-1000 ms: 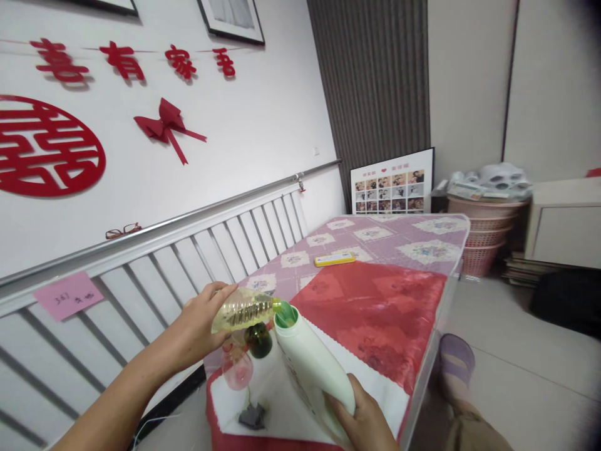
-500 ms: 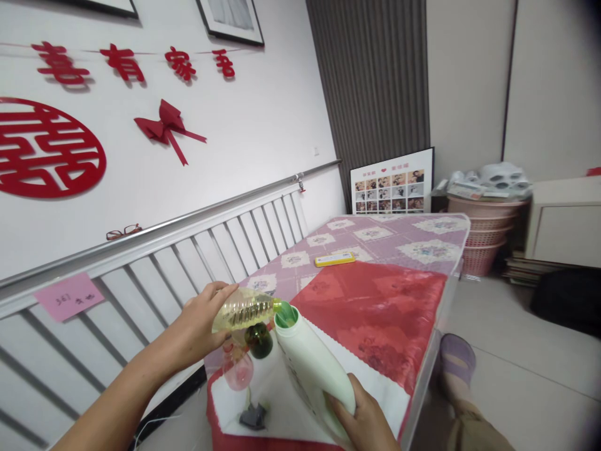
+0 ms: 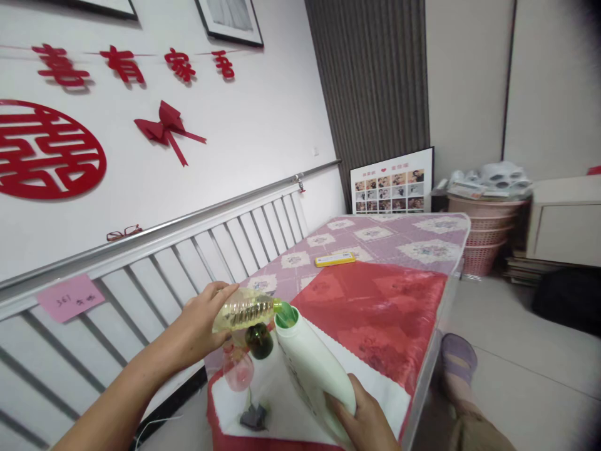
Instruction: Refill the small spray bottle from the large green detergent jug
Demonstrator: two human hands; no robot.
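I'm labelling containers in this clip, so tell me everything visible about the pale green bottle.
The pale green bottle is tall, smooth and opaque, apparently plastic. Its round mouth is uncapped, showing a brighter green interior. Dark print runs along its left side, too blurred to read. It leans, mouth up and to the picture's left, above a white sheet. The right hand grips its lower part. A clear yellowish bottle's tip meets the mouth; contact is unclear.
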